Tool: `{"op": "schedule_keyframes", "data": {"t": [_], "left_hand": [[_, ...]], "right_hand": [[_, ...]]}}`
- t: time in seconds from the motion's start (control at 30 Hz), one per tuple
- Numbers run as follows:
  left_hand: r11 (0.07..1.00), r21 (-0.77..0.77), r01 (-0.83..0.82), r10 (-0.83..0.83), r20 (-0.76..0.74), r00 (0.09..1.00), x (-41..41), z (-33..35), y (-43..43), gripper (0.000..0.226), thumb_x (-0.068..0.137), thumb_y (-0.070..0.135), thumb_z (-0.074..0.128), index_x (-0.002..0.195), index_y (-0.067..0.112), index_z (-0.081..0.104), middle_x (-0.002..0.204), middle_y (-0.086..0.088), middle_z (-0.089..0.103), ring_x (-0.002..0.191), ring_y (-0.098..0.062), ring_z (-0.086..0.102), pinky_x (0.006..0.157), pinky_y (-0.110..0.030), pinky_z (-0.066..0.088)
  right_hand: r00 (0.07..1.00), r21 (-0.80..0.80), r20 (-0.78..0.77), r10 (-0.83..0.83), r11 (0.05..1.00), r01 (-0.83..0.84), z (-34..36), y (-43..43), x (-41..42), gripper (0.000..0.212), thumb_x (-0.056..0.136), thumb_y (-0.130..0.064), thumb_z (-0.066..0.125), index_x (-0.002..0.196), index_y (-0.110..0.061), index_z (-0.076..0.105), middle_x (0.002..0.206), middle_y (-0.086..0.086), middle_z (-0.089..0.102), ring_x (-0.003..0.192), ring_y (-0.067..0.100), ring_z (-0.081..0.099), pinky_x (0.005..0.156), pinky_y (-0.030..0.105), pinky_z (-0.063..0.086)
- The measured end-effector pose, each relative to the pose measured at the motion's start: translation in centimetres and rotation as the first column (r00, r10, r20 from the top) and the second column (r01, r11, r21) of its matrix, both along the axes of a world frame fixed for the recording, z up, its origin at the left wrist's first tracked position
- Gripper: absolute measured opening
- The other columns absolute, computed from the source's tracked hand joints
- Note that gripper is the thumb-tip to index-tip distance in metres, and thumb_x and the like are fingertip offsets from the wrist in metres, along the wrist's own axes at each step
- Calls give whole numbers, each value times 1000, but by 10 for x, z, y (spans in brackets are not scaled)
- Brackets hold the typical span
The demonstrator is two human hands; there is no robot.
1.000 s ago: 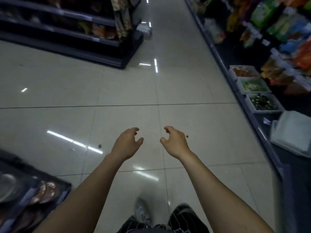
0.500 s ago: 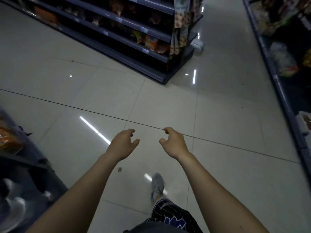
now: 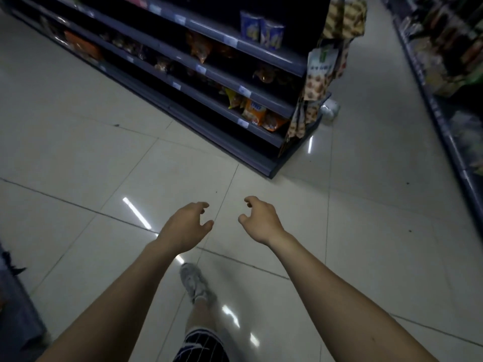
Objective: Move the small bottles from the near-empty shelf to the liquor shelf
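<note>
The aisle is dim and bluish around me. Light comes from overhead tubes, which I know only by their reflections: short white streaks of glare on the glossy floor [image 3: 78, 105] at nine o'clock, at five o'clock near my shoe [image 3: 196, 282], and a small one at one o'clock. My left hand [image 3: 184, 228] and right hand [image 3: 261, 222] are evenly lit and fairly sharp, casting no clear shadow. The shelf [image 3: 209, 71] at twelve o'clock sinks into near black between its ledges. Toward three o'clock the goods smear with motion blur, and straight lines bow at the edges.
</note>
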State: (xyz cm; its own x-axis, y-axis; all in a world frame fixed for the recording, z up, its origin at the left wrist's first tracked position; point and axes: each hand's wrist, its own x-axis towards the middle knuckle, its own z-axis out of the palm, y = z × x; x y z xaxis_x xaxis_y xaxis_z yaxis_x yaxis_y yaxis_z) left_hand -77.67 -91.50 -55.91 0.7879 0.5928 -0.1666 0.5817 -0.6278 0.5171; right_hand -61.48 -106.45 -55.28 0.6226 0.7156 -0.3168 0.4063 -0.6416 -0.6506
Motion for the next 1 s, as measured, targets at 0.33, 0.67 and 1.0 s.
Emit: {"op": "schedule_keyframes", "data": {"t": [0.33, 0.67, 1.0], "left_hand": [[999, -1, 36, -36, 4, 999, 118, 15, 288, 57, 92, 40, 66, 141, 16, 52, 128, -5, 65, 110, -20, 62, 90, -32, 50], [993, 52, 101, -106, 105, 989, 280, 45, 522, 54, 92, 40, 64, 140, 16, 53, 129, -4, 65, 111, -21, 61, 87, -31, 49], [968, 104, 226, -233, 57, 971, 467, 82, 756, 50, 92, 38, 64, 132, 9, 55, 124, -11, 65, 107, -27, 62, 84, -39, 51]], "right_hand": [[997, 24, 14, -79, 997, 79, 21, 294, 124, 60, 94, -29, 62, 151, -17, 46, 144, 7, 59, 127, 25, 54, 91, 26, 39], [989, 108, 36, -144, 984, 139, 33, 517, 261, 58, 95, -28, 63, 149, -16, 46, 144, 10, 56, 127, 28, 55, 99, 35, 46], [967, 160, 87, -240, 961, 224, 54, 752, 430, 58, 93, -32, 66, 146, -17, 50, 139, 11, 62, 123, 32, 59, 99, 38, 49]]}}
